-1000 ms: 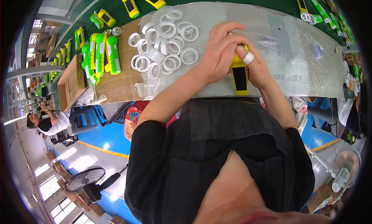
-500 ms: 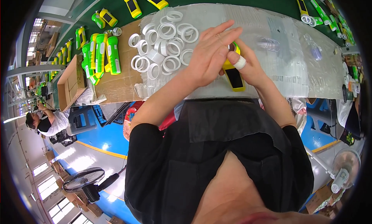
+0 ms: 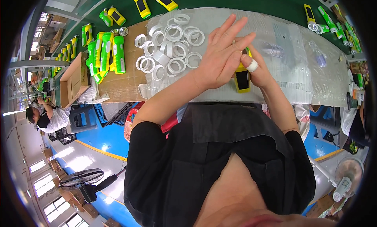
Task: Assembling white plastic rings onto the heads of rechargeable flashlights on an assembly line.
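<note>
My right hand (image 3: 257, 68) grips a yellow flashlight (image 3: 242, 78) with a dark panel on its body, standing on the plastic-covered table (image 3: 298, 70). One finger of that hand wears white tape. My left hand (image 3: 222, 54) is flat with its fingers spread and its palm pressed over the flashlight's head. A heap of white plastic rings (image 3: 169, 46) lies just left of my left hand.
Green and yellow flashlights (image 3: 106, 54) lie on cardboard at the left, beside an open cardboard box (image 3: 72, 80). More flashlights (image 3: 157, 1) rest on the green belt behind, and others (image 3: 322, 15) at the far right. Another person (image 3: 43, 117) works at the lower left. A fan (image 3: 84, 180) stands on the floor.
My left hand has opened from a closed grasp around the flashlight's top into a flat palm pressing on it. The right hand has kept hold of the flashlight.
</note>
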Demonstrator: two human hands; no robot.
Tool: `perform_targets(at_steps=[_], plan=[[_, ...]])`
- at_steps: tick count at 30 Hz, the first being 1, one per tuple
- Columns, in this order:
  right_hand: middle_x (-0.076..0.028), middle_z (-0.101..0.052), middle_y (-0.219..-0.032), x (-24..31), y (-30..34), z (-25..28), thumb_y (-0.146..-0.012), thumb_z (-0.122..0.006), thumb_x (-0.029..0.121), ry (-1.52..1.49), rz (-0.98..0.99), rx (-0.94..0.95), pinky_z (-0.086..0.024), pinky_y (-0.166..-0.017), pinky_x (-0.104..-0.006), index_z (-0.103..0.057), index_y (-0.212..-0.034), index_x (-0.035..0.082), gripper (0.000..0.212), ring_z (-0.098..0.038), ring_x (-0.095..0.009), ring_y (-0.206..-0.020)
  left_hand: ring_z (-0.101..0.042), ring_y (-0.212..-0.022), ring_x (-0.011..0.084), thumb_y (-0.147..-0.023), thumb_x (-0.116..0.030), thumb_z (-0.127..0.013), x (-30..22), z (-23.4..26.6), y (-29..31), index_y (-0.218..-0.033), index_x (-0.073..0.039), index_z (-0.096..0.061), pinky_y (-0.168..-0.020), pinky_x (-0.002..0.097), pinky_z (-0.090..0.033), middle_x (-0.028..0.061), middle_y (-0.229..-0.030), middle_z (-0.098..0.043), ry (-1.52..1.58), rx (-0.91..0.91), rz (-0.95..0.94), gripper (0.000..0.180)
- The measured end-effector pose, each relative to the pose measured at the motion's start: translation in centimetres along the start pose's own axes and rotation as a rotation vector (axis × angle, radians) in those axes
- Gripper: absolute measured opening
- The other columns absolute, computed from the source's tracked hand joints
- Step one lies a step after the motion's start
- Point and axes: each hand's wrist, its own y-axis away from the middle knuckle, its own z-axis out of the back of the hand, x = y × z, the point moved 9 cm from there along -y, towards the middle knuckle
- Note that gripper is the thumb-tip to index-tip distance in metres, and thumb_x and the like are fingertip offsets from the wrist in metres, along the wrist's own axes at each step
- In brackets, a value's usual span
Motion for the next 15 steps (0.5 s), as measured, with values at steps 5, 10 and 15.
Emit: perform_targets(at_steps=[5,10,15], plan=[[-0.009,-0.059,-0.085,2.2,-2.0,3.0,-0.096,-0.055,0.035,-0.127,0.128,-0.105,-0.047,-0.065,-0.0282,-0.049,-0.124,0.004,0.042,-0.058,-0.015,-0.070,-0.047,-0.125,0.0368,-0.085,-0.020,-0.067,4.4,4.3,-0.6,-0.125,-0.006,-0.058,-0.102,0.0440,-0.039,0.0190,-0.134,-0.051,0.055,-0.213,0.215,0.043],[-0.010,-0.058,-0.083,0.4,-2.4,4.3,-0.093,-0.057,0.040,0.013,0.079,-0.178,-0.045,-0.064,-0.0282,-0.049,-0.122,0.006,0.046,-0.055,-0.015,-0.068,-0.058,-0.106,0.0323,-0.074,-0.027,-0.078,10.0,3.4,3.6,-0.119,-0.012,-0.061,-0.089,0.0397,-0.049,0.0122,-0.116,-0.061,-0.599,0.386,0.371,0.050],[-0.008,-0.060,-0.081,0.7,-2.3,3.5,-0.095,-0.057,0.030,0.042,0.079,-0.117,-0.045,-0.065,-0.0279,-0.049,-0.120,0.006,0.036,-0.055,-0.013,-0.067,-0.060,-0.098,0.0300,-0.076,-0.024,-0.077,9.9,3.5,3.2,-0.112,-0.011,-0.064,-0.082,0.0382,-0.050,0.0116,-0.112,-0.063,-0.502,0.349,0.288,0.040]])
